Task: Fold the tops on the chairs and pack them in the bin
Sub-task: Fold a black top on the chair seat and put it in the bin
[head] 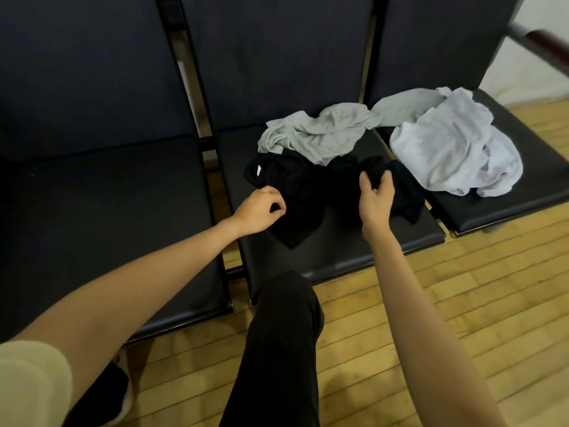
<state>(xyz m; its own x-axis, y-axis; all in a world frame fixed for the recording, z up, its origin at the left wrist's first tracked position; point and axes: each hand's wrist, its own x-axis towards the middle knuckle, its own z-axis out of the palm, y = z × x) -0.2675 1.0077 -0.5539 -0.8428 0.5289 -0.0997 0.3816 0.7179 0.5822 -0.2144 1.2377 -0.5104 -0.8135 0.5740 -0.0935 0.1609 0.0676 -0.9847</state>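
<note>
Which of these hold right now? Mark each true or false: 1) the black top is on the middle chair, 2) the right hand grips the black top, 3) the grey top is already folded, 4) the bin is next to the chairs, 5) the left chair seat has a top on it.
1) True: the black top lies crumpled on the middle chair.
2) True: the right hand grips a bunch of its fabric; the left hand pinches its other edge.
3) False: the grey top lies crumpled, draped across to the right chair under a pale lavender top.
4) False: no bin shows in this view.
5) False: the left chair seat holds no clothing.
</note>
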